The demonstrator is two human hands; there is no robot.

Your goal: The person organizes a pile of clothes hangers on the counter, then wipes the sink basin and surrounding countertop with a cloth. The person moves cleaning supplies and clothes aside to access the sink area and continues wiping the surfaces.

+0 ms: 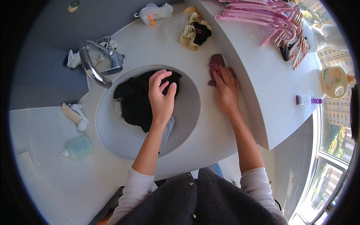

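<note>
Over the oval sink basin [187, 123] my left hand [162, 94] hovers with its fingers curled apart and nothing between them. Beneath it lies a bundle of black cloth [132, 101], with some light grey cloth [168, 129] showing under its edge. My right hand [227, 88] rests on a crumpled maroon cloth [216, 60] on the counter right of the basin, fingertips pressed onto it; whether they grip it is not clear. A beige and black bundle of cloth [194, 33] lies farther back on the counter.
A metal faucet [95, 67] juts over the basin's left rim. A raised ledge [281, 92] at the right bears pink hangers [258, 17], a brush [308, 100] and a yellowish bottle [334, 81]. At the left are a soap bottle [78, 147] and a tied plastic bag [156, 13] behind.
</note>
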